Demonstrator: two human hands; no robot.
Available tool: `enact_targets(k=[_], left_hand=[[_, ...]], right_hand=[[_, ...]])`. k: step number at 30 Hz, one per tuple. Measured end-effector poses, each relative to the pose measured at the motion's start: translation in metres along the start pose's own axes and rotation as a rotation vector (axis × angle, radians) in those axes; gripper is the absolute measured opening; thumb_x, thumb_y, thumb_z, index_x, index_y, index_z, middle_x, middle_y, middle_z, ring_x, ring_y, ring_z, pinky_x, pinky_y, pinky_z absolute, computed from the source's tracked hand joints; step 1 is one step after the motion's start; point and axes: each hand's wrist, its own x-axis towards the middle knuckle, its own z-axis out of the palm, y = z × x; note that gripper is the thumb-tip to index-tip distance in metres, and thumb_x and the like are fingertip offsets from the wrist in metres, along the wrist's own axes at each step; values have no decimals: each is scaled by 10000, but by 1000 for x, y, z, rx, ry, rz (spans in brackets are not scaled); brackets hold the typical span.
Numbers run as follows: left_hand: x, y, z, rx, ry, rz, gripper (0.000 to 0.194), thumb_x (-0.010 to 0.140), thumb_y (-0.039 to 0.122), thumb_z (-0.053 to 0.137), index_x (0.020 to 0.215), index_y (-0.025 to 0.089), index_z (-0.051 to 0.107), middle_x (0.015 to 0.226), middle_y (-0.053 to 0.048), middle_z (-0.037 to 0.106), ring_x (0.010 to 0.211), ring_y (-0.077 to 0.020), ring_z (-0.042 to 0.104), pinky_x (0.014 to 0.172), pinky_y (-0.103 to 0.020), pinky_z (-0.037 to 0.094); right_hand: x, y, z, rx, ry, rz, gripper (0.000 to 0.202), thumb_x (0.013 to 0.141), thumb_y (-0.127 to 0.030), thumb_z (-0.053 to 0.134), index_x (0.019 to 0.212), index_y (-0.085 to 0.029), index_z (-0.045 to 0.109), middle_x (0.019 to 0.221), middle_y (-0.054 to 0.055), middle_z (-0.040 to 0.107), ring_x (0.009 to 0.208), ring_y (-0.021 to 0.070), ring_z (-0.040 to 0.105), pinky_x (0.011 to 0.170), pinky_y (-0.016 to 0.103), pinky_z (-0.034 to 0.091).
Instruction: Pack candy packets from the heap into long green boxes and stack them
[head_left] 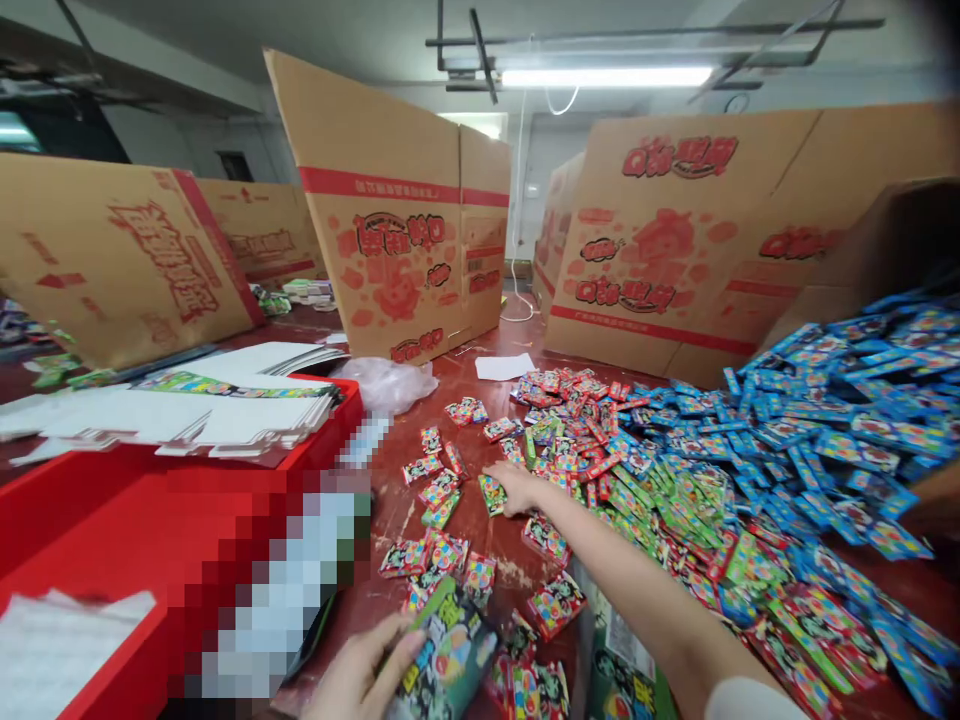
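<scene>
Right arm: comes in from the lower right, with a pale sleeve (750, 700) at its near end and the forearm (637, 570) slanting forward and leftward across the table (397, 500).
Right hand: the right hand (517, 488) is low over the table, back up, fingers bent and pointing left. Its fingertips are at a green packet (493, 494); whether they pinch it or only touch it, I cannot tell.
Left hand: the left hand (364, 672) is at the bottom edge of the view, nearer the body than the right. It is closed on a pouch (450, 655), thumb across the near side; the fingers beneath are hidden.
Pouch: just right of the left hand, tilted, dark green with bright round shapes and pale lettering, glossy. Whether it is open or filled, I cannot tell.
Green packet: small, flat, with coloured dots, lying at the left side of the right hand.
Second pouch: another dark one (619, 670) lies below the right forearm, right of the left hand.
Red packets: loose ones (439, 488) lie left of the right hand, with more between the hands.
Heap: red, green and blue packets (750, 440) spread right of and beyond the right hand, blue ones farthest right.
Bin: a red bin (187, 500) is left of both hands, with white cards (225, 400) across its far part.
Beyond: a clear bag (390, 384), a white sheet (504, 367) and large cartons (397, 230) are past the right hand.
</scene>
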Motion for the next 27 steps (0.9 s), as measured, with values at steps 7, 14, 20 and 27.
enact_targets(k=[7, 14, 20, 27], left_hand=[[21, -1, -3, -114, -29, -84, 371, 915, 469, 383, 975, 204, 635, 898, -33, 668, 845, -207, 603, 821, -260, 447], [43, 19, 22, -154, -143, -2, 334, 898, 452, 437, 1097, 245, 610, 923, -11, 672, 902, -206, 601, 776, -234, 448], [43, 29, 40, -231, -183, 7, 328, 875, 459, 477, 1051, 242, 649, 913, -20, 684, 862, -216, 610, 766, -250, 467], [46, 32, 46, -308, -268, 18, 319, 871, 468, 489, 991, 232, 667, 882, -16, 670, 875, -210, 598, 757, -234, 448]], right_hand=[[-70, -23, -10, 261, 326, -95, 714, 648, -159, 641, 1311, -168, 376, 1282, 133, 387, 1180, 240, 429, 913, 341, 438], [-145, -57, -26, 573, 309, -85, 719, 651, -188, 722, 1294, -246, 408, 1313, 97, 353, 1207, 247, 407, 878, 318, 472], [-164, -47, -30, 572, 368, -57, 331, 839, -280, 578, 1160, -232, 515, 1165, 78, 546, 1070, 214, 536, 930, 351, 436], [-180, -60, -27, 488, 396, -55, 219, 865, -293, 539, 1074, -227, 554, 1047, 60, 612, 990, 201, 575, 871, 308, 453]])
